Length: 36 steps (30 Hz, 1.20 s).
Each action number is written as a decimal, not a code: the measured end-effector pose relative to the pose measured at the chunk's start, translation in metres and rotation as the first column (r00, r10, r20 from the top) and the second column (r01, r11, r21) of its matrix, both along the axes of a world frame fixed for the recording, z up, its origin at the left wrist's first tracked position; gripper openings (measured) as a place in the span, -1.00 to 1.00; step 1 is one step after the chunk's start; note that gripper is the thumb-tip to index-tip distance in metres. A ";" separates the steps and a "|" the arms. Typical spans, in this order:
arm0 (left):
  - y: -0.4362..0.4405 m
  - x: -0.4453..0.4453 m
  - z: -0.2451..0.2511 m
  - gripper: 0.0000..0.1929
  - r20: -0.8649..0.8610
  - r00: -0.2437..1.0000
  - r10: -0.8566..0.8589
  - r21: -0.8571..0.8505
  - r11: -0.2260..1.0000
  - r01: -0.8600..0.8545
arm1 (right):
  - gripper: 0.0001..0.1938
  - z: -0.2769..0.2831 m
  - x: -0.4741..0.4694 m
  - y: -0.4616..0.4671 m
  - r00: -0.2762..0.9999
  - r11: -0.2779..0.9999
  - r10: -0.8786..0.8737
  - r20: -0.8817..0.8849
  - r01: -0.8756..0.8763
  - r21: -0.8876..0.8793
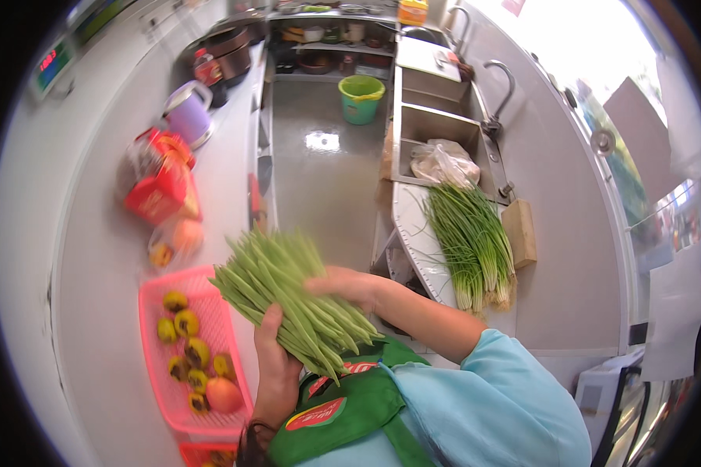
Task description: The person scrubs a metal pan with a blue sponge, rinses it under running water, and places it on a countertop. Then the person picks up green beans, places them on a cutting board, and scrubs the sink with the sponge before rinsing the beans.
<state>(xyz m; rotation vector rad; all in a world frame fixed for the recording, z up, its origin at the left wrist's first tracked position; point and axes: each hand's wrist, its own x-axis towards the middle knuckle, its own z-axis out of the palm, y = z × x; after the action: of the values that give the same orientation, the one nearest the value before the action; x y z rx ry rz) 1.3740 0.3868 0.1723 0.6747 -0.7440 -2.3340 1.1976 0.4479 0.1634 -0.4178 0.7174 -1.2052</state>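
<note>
A large bundle of long green beans [286, 298] is held up in front of my chest, their ends fanned out and slightly blurred. My left hand [277, 344] grips it from the near left side, with the thumb across the beans. On the far right side of the same bundle lies my right hand [347, 286], blurred, its fingers partly hidden by or behind the beans. Below the bundle is the green apron [344, 420] over a light blue shirt. To the left, a pink plastic basket [152, 350] holds several yellowish-green fruits and one reddish round fruit [223, 394].
On the right counter lies a heap of scallions [473, 245] beside a wooden block [520, 233]. Past it, a steel sink [432, 125] holds a plastic bag [444, 163]. A lined green bin [360, 105] stands on the floor. A purple kettle [187, 114] and red packaging [166, 187] line the left counter.
</note>
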 end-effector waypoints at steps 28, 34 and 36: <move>-0.227 -0.400 -0.010 -0.49 -0.099 0.823 -0.560 0.316 0.766 0.559 | -0.39 -0.009 -0.333 -0.129 0.798 0.785 -0.602 -0.030 0.599 0.157; -0.255 -0.491 -0.013 -0.57 -0.104 0.829 -0.550 0.173 0.811 0.559 | -0.37 -0.030 -0.400 -0.140 0.700 0.670 -0.713 -0.020 0.691 0.271; -0.263 -0.524 -0.015 -0.60 -0.109 0.832 -0.544 0.122 0.824 0.554 | -0.34 -0.055 -0.431 -0.140 0.695 0.674 -0.719 -0.012 0.701 0.234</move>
<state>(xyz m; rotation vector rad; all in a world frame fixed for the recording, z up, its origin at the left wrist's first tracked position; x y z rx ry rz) 0.8497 0.1235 0.1571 0.4757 -0.8192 -2.9518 0.7671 0.3079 0.1084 0.1391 0.9771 -1.8449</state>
